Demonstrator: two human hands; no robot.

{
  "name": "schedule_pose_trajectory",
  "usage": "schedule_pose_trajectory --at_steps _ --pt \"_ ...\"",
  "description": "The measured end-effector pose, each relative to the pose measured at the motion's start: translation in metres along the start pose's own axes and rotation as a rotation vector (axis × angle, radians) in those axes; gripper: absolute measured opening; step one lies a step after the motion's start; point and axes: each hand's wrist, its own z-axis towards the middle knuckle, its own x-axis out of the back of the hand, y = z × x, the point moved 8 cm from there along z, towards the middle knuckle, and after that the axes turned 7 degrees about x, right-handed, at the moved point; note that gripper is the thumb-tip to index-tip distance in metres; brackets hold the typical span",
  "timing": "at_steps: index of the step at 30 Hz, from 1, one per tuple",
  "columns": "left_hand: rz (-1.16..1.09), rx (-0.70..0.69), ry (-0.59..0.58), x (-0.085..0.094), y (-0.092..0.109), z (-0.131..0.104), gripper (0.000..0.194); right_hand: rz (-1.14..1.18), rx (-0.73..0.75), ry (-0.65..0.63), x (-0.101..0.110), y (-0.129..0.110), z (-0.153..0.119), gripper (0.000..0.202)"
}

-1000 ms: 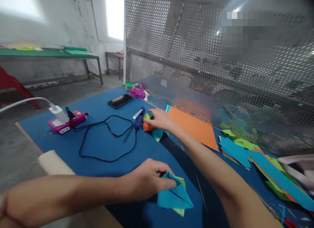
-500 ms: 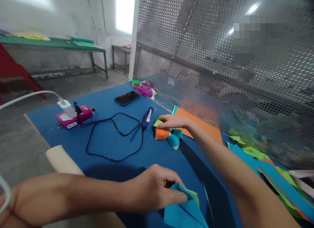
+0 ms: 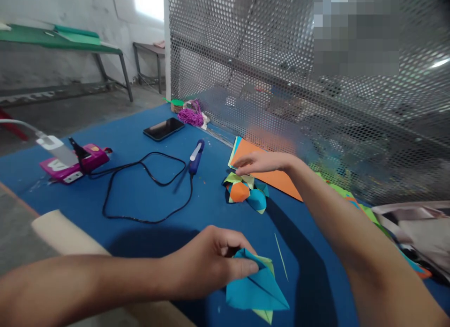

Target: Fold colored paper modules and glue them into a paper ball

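Note:
My left hand (image 3: 218, 263) pinches a folded blue-and-green paper piece (image 3: 256, 285) between thumb and fingers, low in the view. A crease runs across the blue face. Farther out on the blue table, my right hand (image 3: 263, 162) hovers just above a small cluster of folded paper shapes (image 3: 240, 191) in orange, green and blue. Its fingers stretch out, holding nothing I can see. Behind that hand lies a stack of paper sheets (image 3: 281, 177) with orange on top. A thin pale strip (image 3: 281, 256) rests to the right of the held piece.
A blue corded handheld tool (image 3: 196, 157) lies left of the cluster, its black cord (image 3: 140, 219) looped on the table. Beyond are a phone (image 3: 164, 129), purple cord (image 3: 191, 116) and a magenta power strip (image 3: 75, 164). A perforated metal screen (image 3: 225, 74) borders the far side.
My right hand has lifted off the paper cluster and moved slightly back from it. My left hand still grips the folded paper. The camera view has turned right and down.

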Motion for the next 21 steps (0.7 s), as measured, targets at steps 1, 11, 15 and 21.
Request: schedule_pose_trajectory --at_steps 1,11,15,21 --pt "0.0 -0.002 -0.013 -0.001 0.001 -0.001 0.022 0.003 -0.061 -0.212 -0.014 -0.001 -0.001 0.026" --pt "-0.02 -0.144 0.009 0.0 0.026 -0.02 0.017 0.429 -0.21 0.179 -0.096 -0.028 0.005 0.049" --pt "-0.029 -0.186 0.072 0.011 0.027 -0.036 0.019 0.416 -0.22 0.277 -0.122 -0.026 0.012 0.06" --pt "0.002 -0.29 0.503 0.072 0.009 -0.065 0.016 0.373 -0.276 0.458 -0.125 -0.012 0.045 0.061"
